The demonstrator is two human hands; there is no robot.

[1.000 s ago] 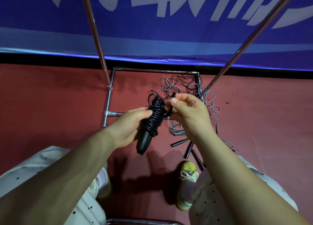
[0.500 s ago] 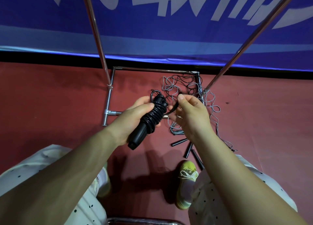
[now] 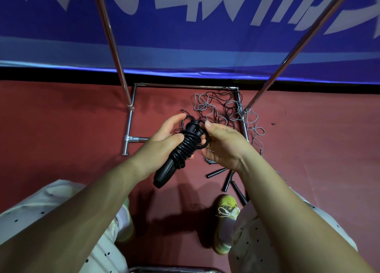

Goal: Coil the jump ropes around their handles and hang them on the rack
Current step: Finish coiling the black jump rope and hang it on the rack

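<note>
Black jump rope [image 3: 186,147]: light, springy cord, and I'd expect the coils to loosen if tension drops. Rigid paired handles are the place to hold; I'd keep a thumb pinning the wraps. It sits mid-scene above the floor, angled with its butt end near-left. Left hand [image 3: 162,143] wraps the coiled handles from the left. Right hand [image 3: 223,145] touches the far end, pinching the last loop. Tangled ropes [image 3: 224,110] lie beyond, inside the rack base [image 3: 131,116].
</note>
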